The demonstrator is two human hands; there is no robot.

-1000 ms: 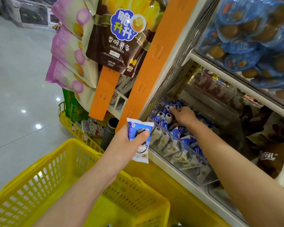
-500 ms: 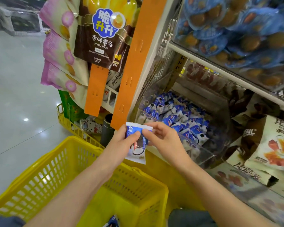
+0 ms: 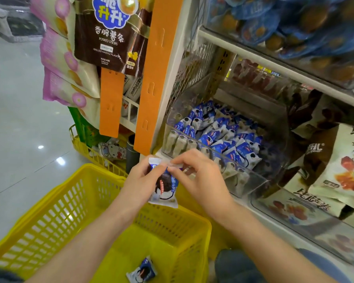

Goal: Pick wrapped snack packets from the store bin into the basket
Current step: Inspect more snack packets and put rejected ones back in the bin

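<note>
1. The left hand gripped a blue-and-white snack packet, its fingers curled behind the wrapper and its thumb across the front.
2. The right hand pinched the top edge of the same packet between thumb and curled fingers; whether a second wrapper lay in that pinch could not be told.
3. The packet hung upright between both hands, above the far rim of the yellow basket and just in front of the clear bin.
4. One more wrapped packet lay on the basket floor, near the right wall.
5. The bin sat on the lower shelf and held a heap of matching blue packets.
6. An orange strip ran down the shelf's left edge, with a brown potato-stick bag and pink bags hanging beside it.
</note>
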